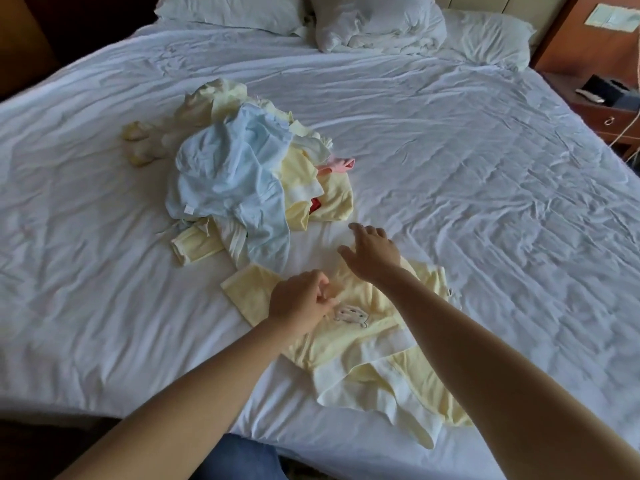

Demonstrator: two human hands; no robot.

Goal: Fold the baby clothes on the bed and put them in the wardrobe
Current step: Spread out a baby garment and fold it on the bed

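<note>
A pale yellow baby romper (363, 344) with a small printed animal on its chest lies spread on the white bed (450, 168), near the front edge. My left hand (299, 301) sits on its left shoulder area with fingers curled, apparently pinching the fabric. My right hand (372, 251) hovers over the romper's top edge, fingers spread and holding nothing. Behind the hands is a loose pile of baby clothes (235, 174): a light blue piece on top, yellow and white ones beneath, a bit of pink at the right.
Pillows (377, 22) and a crumpled duvet lie at the head of the bed. A wooden nightstand (609, 109) with small items and a cord stands at the far right. Small yellow socks (138, 143) lie left of the pile. No wardrobe is in view.
</note>
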